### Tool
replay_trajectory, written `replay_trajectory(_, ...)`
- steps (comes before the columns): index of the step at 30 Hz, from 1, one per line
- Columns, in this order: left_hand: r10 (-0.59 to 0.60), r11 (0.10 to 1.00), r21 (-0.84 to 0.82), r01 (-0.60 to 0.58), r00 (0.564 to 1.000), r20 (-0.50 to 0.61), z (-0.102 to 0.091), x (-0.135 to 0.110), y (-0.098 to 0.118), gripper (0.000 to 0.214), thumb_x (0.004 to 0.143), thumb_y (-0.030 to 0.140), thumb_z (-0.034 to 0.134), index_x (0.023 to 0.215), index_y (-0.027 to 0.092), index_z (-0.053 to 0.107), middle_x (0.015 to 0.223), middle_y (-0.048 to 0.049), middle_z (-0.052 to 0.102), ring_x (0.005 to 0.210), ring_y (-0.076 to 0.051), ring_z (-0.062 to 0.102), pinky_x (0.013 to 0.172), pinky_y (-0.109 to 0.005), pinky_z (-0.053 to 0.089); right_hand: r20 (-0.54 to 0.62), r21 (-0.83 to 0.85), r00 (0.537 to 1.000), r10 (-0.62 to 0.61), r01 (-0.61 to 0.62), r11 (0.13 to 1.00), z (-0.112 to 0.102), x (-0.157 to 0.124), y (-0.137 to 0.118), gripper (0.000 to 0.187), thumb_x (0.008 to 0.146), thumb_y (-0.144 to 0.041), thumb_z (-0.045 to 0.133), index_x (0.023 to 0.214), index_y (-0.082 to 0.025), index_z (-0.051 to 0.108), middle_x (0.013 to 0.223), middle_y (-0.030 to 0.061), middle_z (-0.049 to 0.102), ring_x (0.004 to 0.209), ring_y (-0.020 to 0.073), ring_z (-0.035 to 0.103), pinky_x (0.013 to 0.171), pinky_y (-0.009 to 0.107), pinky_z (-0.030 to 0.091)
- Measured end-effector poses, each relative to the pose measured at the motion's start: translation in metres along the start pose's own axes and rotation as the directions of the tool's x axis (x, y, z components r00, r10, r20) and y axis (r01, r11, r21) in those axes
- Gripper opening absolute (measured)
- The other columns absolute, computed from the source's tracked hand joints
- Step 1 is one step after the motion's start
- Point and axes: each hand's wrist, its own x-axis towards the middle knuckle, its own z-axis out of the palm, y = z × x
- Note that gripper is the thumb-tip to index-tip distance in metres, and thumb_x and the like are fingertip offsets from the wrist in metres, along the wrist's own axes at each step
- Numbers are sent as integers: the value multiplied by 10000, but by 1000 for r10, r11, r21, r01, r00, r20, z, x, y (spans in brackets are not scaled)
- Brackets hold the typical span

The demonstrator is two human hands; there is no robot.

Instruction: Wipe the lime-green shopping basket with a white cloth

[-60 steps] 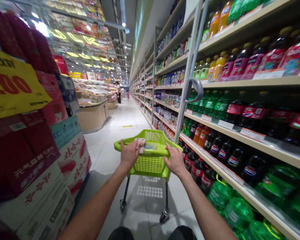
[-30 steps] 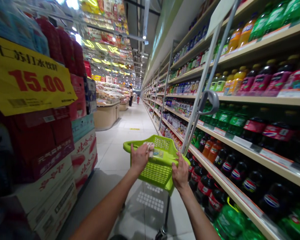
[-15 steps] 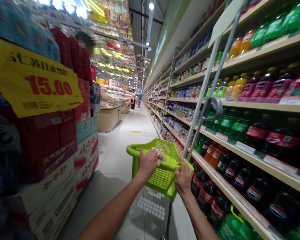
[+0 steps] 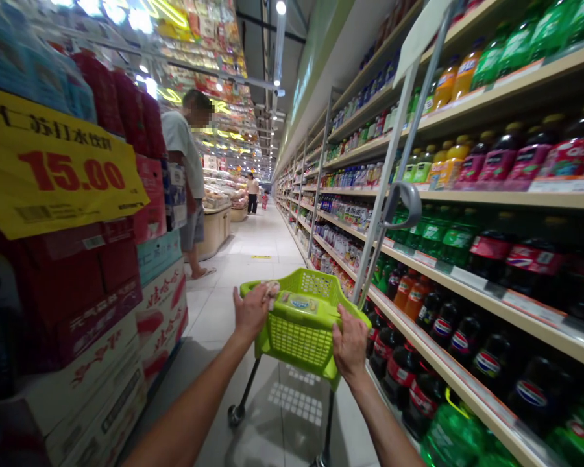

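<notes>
A bright green plastic shopping cart (image 4: 299, 340) with latticed basket walls stands upright on the pale tiled floor (image 4: 214, 314), directly before the person, between the shelving on the right and stacked cartons on the left. Its handle carries a printed label (image 4: 299, 302) under a clear cover. The left hand (image 4: 250, 312) is at the handle's left part, its fingers pinching a crumpled whitish cloth (image 4: 271, 292) against the green plastic, the thumb raised apart from them. The right hand (image 4: 351, 342) has its fingers curled over the handle's right end, thumb on the near side; some fingertips are hidden.

Just right of the cart rises a slanting grey metal post (image 4: 385, 194) with a grey plastic loop (image 4: 415, 206) beside it. The long beige shelving (image 4: 496, 199) bears rows of bottled drinks: orange and green ones high up, dark bottles with round emblems (image 4: 460, 339) lower down.

At left, dark red and white printed cardboard cartons (image 4: 80, 269) are piled up, with a yellow paper sign (image 4: 10, 185) reading 15.00 in red above them. Beyond the pile stands a person in a white shirt and grey shorts (image 4: 193, 227), near a rounded beige display stand (image 4: 217, 235) loaded with packaged goods. Farther down the aisle is another person (image 4: 252, 189) in dark trousers.
</notes>
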Motion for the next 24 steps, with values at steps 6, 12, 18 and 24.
replay_trajectory(6, 176, 983, -65, -171, 980, 90, -3, -3, 7, 328, 787, 175, 384, 1067, 240, 543, 1147, -57, 592, 1045, -212, 541, 1034, -550, 45, -5, 8, 999, -40, 40, 999, -2, 0, 7, 413, 865, -241, 322, 1270, -161, 346, 1088, 102, 578, 967, 198, 519, 870, 386, 323)
replay_trajectory(12, 30, 999, -39, -29, 999, 37, 0, 1, 5, 294, 799, 186, 392, 1048, 206, 546, 1120, -90, 605, 1029, -237, 551, 1012, -582, 91, -18, -39, 1000, 13, -13, 999, 1, 1, 8, 405, 862, -243, 321, 1257, -166, 374, 1074, 86, 587, 946, 196, 523, 873, 390, 308)
replay_trajectory(18, 363, 921, -192, -340, 926, 104, 16, -15, 55, 283, 804, 175, 410, 1030, 256, 559, 1150, -25, 592, 1074, -198, 522, 1046, -531, 42, 9, -56, 999, -35, 36, 998, 2, -2, 15, 433, 857, -239, 337, 1283, -161, 345, 1031, 73, 604, 919, 183, 529, 882, 370, 291)
replay_trajectory(24, 26, 999, -48, -24, 999, 38, 11, -1, 37, 270, 801, 169, 420, 1026, 214, 562, 1096, -85, 618, 1014, -243, 554, 1003, -597, 96, 9, -6, 999, 45, -45, 999, 2, 0, 5, 443, 865, -243, 314, 1302, -170, 311, 1036, 71, 597, 945, 190, 519, 899, 391, 275)
